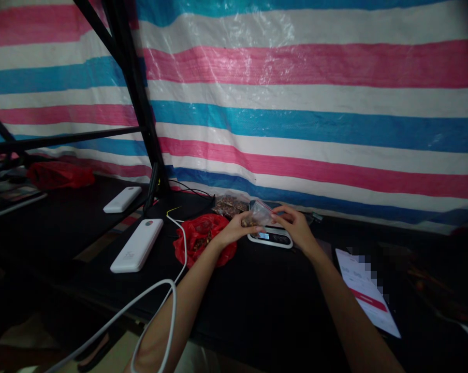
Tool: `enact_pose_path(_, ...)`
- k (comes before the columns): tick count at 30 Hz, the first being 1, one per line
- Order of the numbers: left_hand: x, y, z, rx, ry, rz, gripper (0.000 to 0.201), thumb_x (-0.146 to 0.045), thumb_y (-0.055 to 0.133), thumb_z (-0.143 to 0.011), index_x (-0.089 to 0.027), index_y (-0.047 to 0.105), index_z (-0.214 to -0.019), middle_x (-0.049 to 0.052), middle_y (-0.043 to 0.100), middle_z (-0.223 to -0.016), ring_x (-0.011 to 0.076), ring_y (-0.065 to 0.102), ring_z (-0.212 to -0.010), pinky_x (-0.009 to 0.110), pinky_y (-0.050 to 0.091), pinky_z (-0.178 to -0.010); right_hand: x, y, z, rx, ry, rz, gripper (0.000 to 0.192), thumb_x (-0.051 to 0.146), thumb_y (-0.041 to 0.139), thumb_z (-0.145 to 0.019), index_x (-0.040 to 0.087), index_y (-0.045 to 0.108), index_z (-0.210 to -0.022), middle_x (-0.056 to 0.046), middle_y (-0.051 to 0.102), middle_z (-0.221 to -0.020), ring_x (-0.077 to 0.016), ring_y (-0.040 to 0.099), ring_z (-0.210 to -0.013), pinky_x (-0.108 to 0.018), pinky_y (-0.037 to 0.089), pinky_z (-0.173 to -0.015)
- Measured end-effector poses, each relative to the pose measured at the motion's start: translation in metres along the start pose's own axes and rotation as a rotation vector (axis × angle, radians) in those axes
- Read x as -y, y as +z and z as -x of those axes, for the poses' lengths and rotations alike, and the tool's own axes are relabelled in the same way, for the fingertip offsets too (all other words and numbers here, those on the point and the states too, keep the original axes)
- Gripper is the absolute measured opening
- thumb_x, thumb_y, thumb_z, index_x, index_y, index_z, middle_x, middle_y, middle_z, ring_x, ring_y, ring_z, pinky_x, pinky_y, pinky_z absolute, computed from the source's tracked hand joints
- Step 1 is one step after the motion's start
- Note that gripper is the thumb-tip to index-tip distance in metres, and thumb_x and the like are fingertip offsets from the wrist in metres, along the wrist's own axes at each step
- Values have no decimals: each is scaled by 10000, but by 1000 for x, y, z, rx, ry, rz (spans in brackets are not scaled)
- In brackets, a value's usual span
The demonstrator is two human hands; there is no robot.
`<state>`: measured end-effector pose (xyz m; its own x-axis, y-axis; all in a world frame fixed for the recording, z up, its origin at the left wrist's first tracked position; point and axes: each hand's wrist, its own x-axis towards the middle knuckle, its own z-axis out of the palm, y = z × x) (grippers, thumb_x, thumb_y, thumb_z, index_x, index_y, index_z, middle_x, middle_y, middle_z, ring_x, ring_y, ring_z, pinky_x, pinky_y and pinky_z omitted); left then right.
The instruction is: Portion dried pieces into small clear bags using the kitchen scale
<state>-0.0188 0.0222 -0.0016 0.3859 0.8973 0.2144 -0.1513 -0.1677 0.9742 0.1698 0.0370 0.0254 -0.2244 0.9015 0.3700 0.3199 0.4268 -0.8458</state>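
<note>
Between my two hands is a small clear zip bag (261, 212) with brownish bits at its bottom left. My left hand (239, 229) is closed on the bag's lower left part. At the upper right, the fingers of my right hand (294, 225) pinch the bag near its red-lined top edge. Right below the bag lies a small white digital scale (275, 238) with a lit display and a dark button panel. Beside my left wrist an open red plastic bag (197, 235) holds small brown pieces. Behind it rests a clear bag of brown bits (230, 204).
Two white power banks (136, 246) lie on the left, with a white cable (172, 290) looping over my left forearm. A lit tablet or phone screen (368, 290) is at right. A black metal frame (133, 88) rises at left before a striped sheet (315, 124).
</note>
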Motion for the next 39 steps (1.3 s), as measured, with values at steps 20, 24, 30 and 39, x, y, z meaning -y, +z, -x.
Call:
enact_pose_path(20, 9, -3, -47, -444, 176, 40, 398, -213, 736, -547, -137, 547, -888, -37, 573, -624, 92, 560, -586, 220, 438, -610, -29, -8, -8, -346, 136, 227, 371, 537, 536, -689, 194, 640, -786, -16, 617, -558, -181, 577, -537, -265, 383, -522)
enact_pose_path(24, 7, 4, -51, -460, 164, 58, 405, -213, 734, -547, -144, 541, -896, -35, 567, -637, 92, 558, -601, 212, 429, -602, -32, -11, -6, -363, 115, 157, 365, 524, 531, -705, 186, 628, -801, -27, 625, -638, -179, 573, -593, -273, 409, -555)
enact_pose_path(30, 12, 8, -46, -467, 84, 224, 457, -257, 762, -515, -145, 545, -901, -27, 603, -661, 115, 595, -647, 260, 447, -709, -20, -11, -1, -347, 34, 125, 372, 469, 516, -752, 196, 569, -998, -64, 649, -877, -181, 573, -719, -274, 424, -589)
enact_pose_path(39, 10, -1, -35, -542, 68, 478, 499, -280, 777, -508, -152, 516, -914, -3, 650, -748, 132, 627, -715, 311, 442, -810, -20, -34, 55, -100, -122, 886, 265, 256, 356, -868, 264, 587, -997, -37, 660, -943, -213, 568, -898, -388, 309, -804)
